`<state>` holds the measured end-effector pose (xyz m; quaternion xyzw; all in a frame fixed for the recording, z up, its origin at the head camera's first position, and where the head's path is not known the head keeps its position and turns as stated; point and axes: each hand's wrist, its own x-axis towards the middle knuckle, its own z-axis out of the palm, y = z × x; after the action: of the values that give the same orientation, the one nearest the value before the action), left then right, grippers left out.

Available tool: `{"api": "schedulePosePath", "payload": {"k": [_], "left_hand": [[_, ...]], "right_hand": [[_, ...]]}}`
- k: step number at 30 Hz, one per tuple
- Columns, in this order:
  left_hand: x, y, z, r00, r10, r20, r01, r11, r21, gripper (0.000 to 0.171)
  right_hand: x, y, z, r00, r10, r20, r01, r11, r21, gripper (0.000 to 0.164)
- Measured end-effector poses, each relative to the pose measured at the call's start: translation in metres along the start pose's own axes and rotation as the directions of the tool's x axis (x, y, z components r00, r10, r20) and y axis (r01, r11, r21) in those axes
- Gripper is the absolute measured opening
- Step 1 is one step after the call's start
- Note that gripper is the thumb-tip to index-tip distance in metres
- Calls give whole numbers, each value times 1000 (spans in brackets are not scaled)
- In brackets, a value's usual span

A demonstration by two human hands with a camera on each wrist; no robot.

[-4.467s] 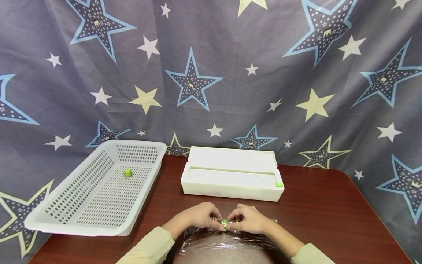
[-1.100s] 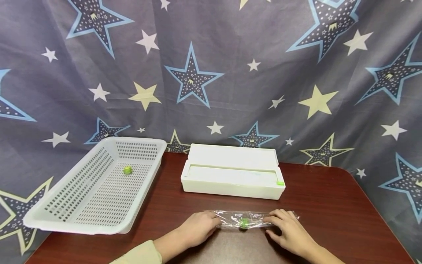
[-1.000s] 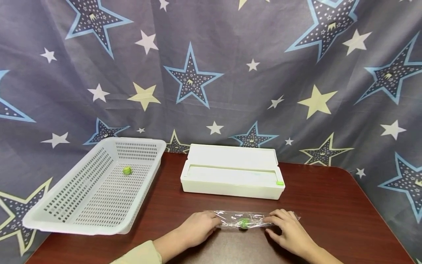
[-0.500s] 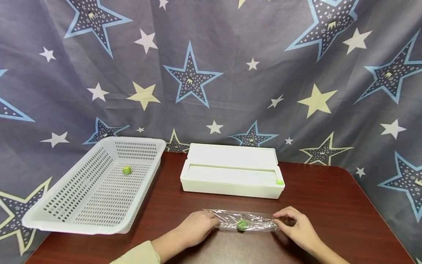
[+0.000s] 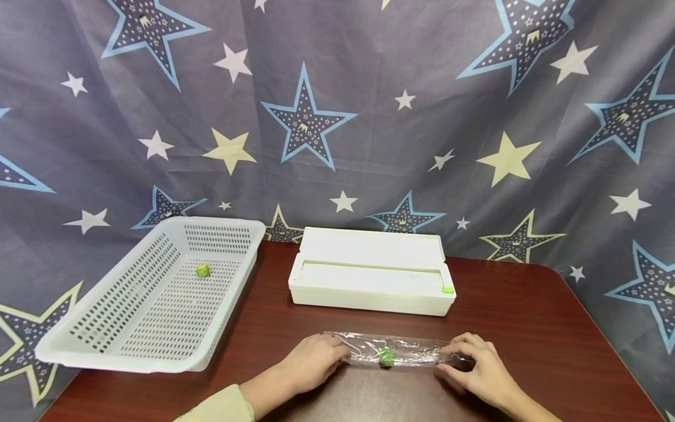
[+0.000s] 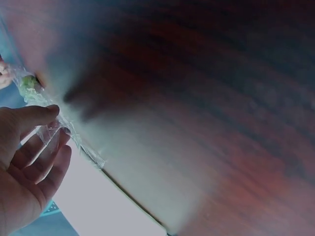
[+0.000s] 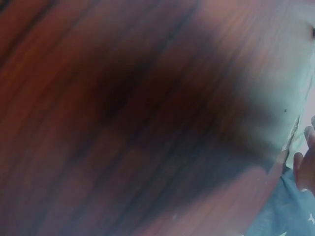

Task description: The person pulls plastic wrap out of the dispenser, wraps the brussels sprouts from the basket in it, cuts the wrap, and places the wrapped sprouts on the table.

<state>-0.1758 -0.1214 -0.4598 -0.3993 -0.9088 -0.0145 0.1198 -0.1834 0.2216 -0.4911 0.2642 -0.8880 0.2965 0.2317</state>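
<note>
A narrow strip of clear cling film (image 5: 364, 350) lies across the front of the table, folded around a small green round piece (image 5: 387, 357) that looks like a vegetable. My left hand (image 5: 316, 362) pinches the film's left end; in the left wrist view, thumb and fingers of the left hand (image 6: 37, 162) have crinkled film (image 6: 74, 132) between them. At the other end my right hand (image 5: 482, 369) holds the film between thumb and fingers. Only some fingertips of the right hand (image 7: 306, 162) show at the edge of the right wrist view.
Behind the film stands a white cling film box (image 5: 369, 299), its lid raised and a green slider (image 5: 447, 289) at its right end. To the left is a white perforated basket (image 5: 197, 363) with one green piece (image 5: 203, 269) in it. A star-patterned curtain (image 5: 369, 140) hangs behind the brown table (image 5: 527, 328).
Earlier both hands were together at the green piece over spread film. They have since moved apart to the ends of a narrow strip. Lately the right hand has shifted slightly right and regripped the film.
</note>
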Motion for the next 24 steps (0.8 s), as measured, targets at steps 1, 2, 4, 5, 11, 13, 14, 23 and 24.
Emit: {"api": "schedulePosePath", "payload": {"k": [1, 2, 4, 5, 11, 13, 14, 23, 24], "left_hand": [[0, 0, 0, 1000, -5, 5, 5, 1000, -7, 17], [-1, -1, 0, 1000, -11, 9, 11, 1000, -13, 18], [-1, -2, -1, 1000, -23, 17, 24, 999, -29, 21], [-2, -3, -1, 999, -31, 20, 32, 999, -39, 21], [-5, -9, -5, 995, -84, 45, 89, 985, -145, 27], [-6, -11, -7, 993, -104, 52, 112, 977, -180, 28], [-6, -13, -7, 992, -115, 54, 124, 972, -201, 27], [-15, -21, -7, 988, -146, -40, 130, 956, -263, 8], [-16, -22, -7, 988, -150, -42, 134, 955, -265, 8]], "right_hand": [[-1, 1, -1, 1000, 4, 12, -4, 1000, -17, 33], [-1, 2, -2, 1000, 0, 22, 1, 999, -37, 34], [-3, 4, -5, 999, -16, 45, 20, 996, -84, 35], [-3, 5, -6, 998, -27, 52, 33, 994, -108, 37], [-7, 11, -10, 994, -95, 46, 101, 984, -146, 40], [-8, 12, -10, 994, -105, 38, 109, 984, -139, 38], [-9, 12, -11, 994, -106, 36, 110, 985, -134, 37], [-12, 13, -15, 994, -97, 56, 100, 994, -46, 33], [-12, 13, -15, 993, -105, 59, 106, 994, -26, 32]]}}
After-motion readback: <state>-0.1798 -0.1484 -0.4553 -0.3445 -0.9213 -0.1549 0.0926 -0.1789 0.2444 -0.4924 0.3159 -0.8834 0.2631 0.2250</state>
